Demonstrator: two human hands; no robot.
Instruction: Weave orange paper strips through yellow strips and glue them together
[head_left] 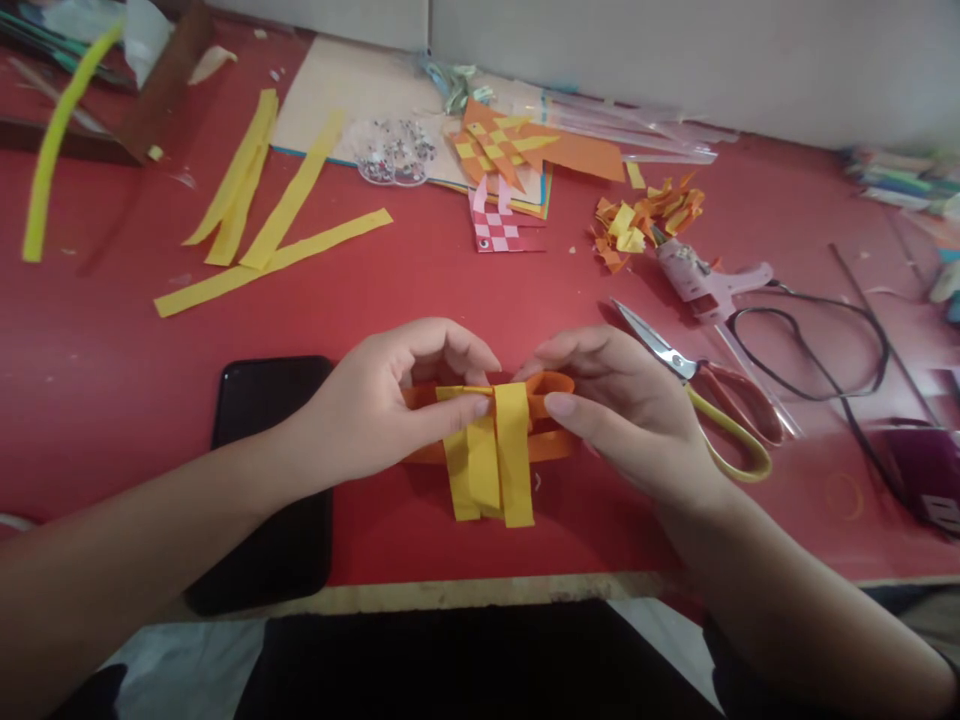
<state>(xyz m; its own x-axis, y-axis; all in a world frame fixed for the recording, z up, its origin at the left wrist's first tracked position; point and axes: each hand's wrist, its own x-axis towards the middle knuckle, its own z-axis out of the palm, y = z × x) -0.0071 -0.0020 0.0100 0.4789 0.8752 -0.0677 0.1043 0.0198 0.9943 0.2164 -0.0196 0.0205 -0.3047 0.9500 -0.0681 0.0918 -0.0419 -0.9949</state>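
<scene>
Both hands meet over the near part of the red table, holding a weave of yellow paper strips (514, 470) and orange paper strips (551, 446). My left hand (390, 390) pinches the weave's upper left, its thumb pressed on a yellow strip and its fingers behind. On the other side, my right hand (626, 410) grips an orange strip that curls into a loop, thumb in front. Several yellow ends hang down toward the table edge. Where the strips cross behind my fingers is hidden.
Loose yellow strips (274, 265) lie at the left, above a black phone (262, 520). Scissors (679, 365) and a pink glue gun (705, 285) with its cord lie at the right. A checkered paper fish (496, 225), orange woven pieces (495, 140) and googly eyes (395, 150) sit farther back.
</scene>
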